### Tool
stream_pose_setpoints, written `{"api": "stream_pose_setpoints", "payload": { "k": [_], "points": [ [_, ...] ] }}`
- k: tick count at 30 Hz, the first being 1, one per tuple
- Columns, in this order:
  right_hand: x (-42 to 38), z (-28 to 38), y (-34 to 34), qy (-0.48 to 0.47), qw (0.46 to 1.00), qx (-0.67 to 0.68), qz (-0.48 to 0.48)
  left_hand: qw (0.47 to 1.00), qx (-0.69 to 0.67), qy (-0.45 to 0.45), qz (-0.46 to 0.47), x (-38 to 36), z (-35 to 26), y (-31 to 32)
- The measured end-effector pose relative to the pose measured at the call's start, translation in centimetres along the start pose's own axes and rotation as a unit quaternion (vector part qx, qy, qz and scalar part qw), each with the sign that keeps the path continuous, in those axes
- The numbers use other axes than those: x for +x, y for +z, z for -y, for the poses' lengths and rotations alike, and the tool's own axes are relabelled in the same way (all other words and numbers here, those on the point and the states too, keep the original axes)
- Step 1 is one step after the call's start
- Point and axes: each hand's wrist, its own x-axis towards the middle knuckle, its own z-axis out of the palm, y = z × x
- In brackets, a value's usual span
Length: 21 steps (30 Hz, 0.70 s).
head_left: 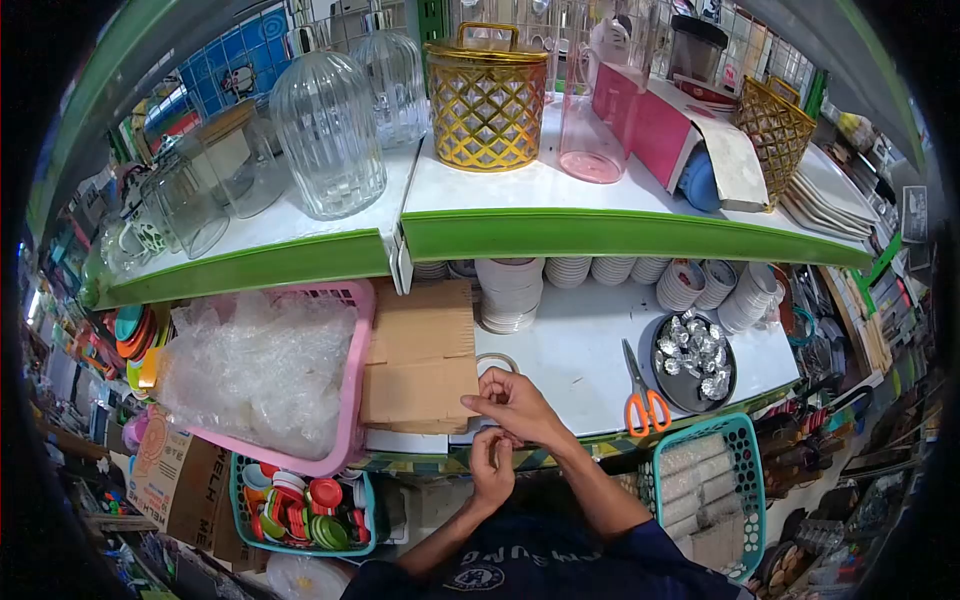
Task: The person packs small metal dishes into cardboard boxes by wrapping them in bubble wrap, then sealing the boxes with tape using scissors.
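Observation:
My right hand [515,405] is over the front of the lower white shelf, its fingers curled and pressed together beside the right edge of a stack of brown cardboard [420,365]. Just below it, my left hand [492,465] has bent fingers close to the right hand's. Whatever the fingers pinch, if anything, is too small to make out. A roll of tape [497,364] lies flat behind my right hand. Further right are orange-handled scissors [640,398] and a dark plate [707,399] holding several foil-wrapped pieces.
A pink basket [362,375] of clear plastic wrap stands left. Teal baskets [371,515] [757,490] sit below the shelf on both sides. White bowls [510,290] stand in stacks behind. Above, a green-edged shelf [600,235] carries glass jars [325,135] and a gold basket [487,110].

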Motion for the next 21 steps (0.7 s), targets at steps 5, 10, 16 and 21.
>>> {"api": "stream_pose_setpoints", "payload": {
  "k": [5, 10, 16, 21],
  "points": [
    [-1.4, -0.1, -1.2, 0.020, 0.990, 0.136, 0.030, 0.996, 0.078, 0.021, 0.049, 0.7, 2.7, -0.7],
    [-5.9, -2.1, -4.5, -0.022, 0.972, 0.233, -0.011, 0.981, -0.026, 0.033, 0.191, -0.7, 4.7, -2.4],
    [-11.2, -7.2, -5.7, -0.040, 0.968, 0.218, -0.119, 0.943, 0.231, 0.200, 0.130, -1.0, 3.8, -0.7],
    [-12.4, -8.8, -8.1, -0.071, 0.935, 0.146, -0.317, 0.980, 0.067, 0.022, 0.186, 2.7, 1.6, 0.9]
  ]
}}
